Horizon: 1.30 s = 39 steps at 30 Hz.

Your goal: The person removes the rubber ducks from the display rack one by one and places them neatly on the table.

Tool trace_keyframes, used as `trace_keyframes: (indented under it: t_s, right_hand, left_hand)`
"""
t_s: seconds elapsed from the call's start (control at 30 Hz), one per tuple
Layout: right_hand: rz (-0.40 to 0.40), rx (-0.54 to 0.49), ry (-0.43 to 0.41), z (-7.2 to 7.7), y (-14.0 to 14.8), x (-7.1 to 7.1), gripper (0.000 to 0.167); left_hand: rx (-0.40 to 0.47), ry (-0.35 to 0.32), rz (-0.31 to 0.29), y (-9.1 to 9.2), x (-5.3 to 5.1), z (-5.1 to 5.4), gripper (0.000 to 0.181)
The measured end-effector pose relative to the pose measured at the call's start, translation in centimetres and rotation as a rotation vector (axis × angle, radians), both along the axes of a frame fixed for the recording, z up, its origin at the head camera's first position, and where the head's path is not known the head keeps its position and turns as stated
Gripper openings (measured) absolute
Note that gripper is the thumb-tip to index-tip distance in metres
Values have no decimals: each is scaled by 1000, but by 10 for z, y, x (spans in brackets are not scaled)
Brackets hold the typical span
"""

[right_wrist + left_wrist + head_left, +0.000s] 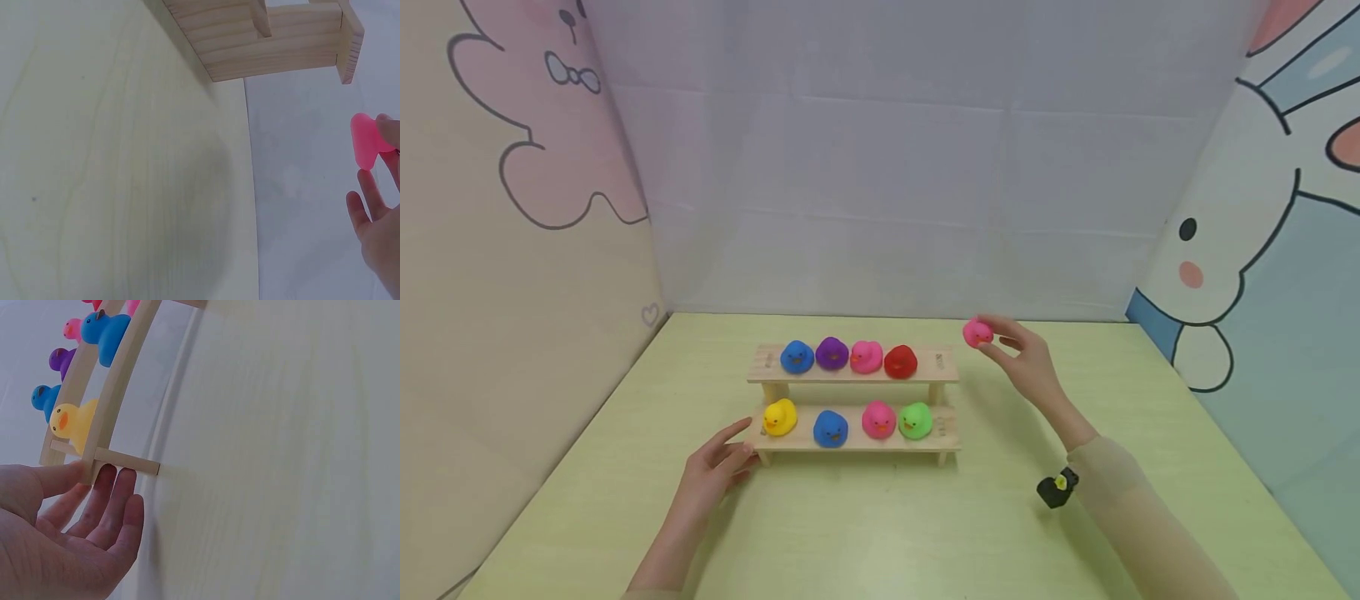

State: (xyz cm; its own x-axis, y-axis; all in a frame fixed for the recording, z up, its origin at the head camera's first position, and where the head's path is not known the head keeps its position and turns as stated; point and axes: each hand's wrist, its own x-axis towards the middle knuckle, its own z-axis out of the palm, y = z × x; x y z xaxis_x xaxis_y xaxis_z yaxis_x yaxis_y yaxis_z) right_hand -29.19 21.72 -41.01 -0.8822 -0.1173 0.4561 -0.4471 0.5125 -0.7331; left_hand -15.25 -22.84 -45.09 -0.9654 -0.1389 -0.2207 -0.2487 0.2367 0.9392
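Observation:
A pink rubber duck [977, 333] is pinched between the thumb and fingers of my right hand [1028, 367], held in the air just right of the upper shelf. My left hand [718, 461] grips the left end of the lower step of a two-tier wooden rack [880, 445]; in the left wrist view the thumb lies on the board and fingertips touch its underside. On the upper tier sit a blue duck [797, 357], a purple duck [832, 354], a pink duck and a red duck [901, 362]. The lower tier bears a yellow duck [780, 417], a blue duck, a pink duck and a green duck [916, 422].
The rack stands on a pale yellow-green table [880, 533]. A white cloth [895, 167] hangs behind the table. Side panels with cartoon animals flank it. A small black device [1057, 488] is attached at my right wrist.

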Motion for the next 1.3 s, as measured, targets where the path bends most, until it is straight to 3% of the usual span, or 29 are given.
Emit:
trace_keyframes:
  t_s: [0.37,0.83,1.3]
  right_hand:
    - [-1,-42,-82,-14,9,-8,46]
    - [-25,-18,-191,-39,19,-20,46]
    - [29,-62,-276,-53,22,-26,50]
  left_hand:
    - [-7,0,-3,1,0,0,49]
    - [-13,-12,10,1,0,0,50]
    - [-19,-29,6,1,0,-1,50]
